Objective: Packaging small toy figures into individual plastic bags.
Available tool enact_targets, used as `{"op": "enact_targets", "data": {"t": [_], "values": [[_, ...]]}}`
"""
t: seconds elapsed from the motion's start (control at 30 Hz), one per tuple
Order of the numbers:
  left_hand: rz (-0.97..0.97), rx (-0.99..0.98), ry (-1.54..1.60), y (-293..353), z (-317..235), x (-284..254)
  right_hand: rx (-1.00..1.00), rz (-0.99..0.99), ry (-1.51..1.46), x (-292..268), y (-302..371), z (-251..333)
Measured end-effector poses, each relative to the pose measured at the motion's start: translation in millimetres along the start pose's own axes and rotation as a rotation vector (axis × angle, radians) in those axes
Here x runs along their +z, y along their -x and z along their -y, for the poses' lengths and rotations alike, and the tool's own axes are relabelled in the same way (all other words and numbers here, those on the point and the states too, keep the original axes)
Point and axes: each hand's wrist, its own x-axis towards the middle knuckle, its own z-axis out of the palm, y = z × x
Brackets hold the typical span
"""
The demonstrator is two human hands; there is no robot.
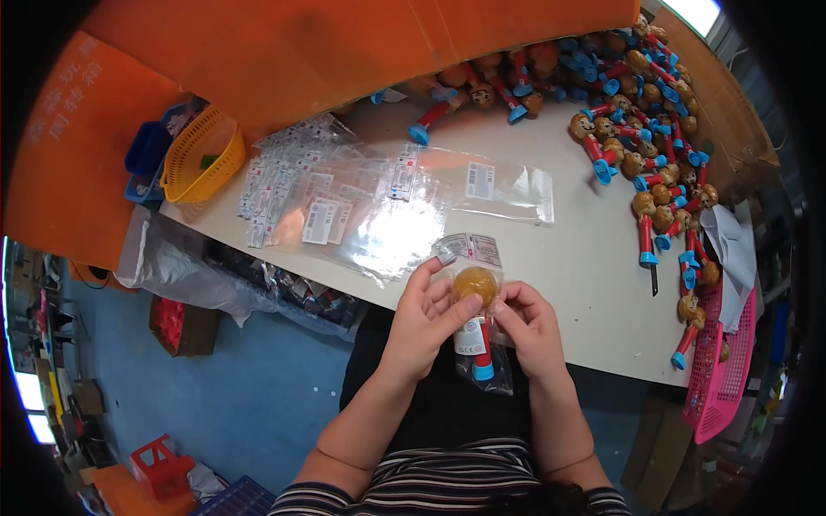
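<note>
Carton (203,334) on the floor at your far left holds red pieces (169,322). Next comes a dark blue bin (148,146), then a yellow basket (191,176) with a small green piece (208,161) in it. At your far right, a pink basket (712,414) stands beside the surface (594,267), white paper (730,258) draped over it; you can't make out its contents clearly.

On the pale surface, clear bags with printed labels (284,185) overlap at your left, 1 flat bag (520,199) lies near the middle, and loose figures (667,163) with brown heads, red handles and blue ends heap up at your right. Left of you, a red stool (163,466) stands on the blue floor (249,404).

Your 2 hands are close together at the near edge, both closed on 1 bagged figure (482,354). Your left hand (426,322) has its thumb against the round head; your right hand (532,325) pinches the bag's right side. The head points away from you, the blue end toward you.
</note>
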Motion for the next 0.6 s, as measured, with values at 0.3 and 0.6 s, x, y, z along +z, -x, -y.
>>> {"op": "enact_targets", "data": {"t": [0.3,0.6], "values": [[-0.025,-0.008,0.012,-4,4,-3,0.158,0.046,-0.288,-17,-4,-12],[-0.133,0.185,0.368,-9,-1,-7,0.099,0.125,-0.088,-12,54,3]]}}
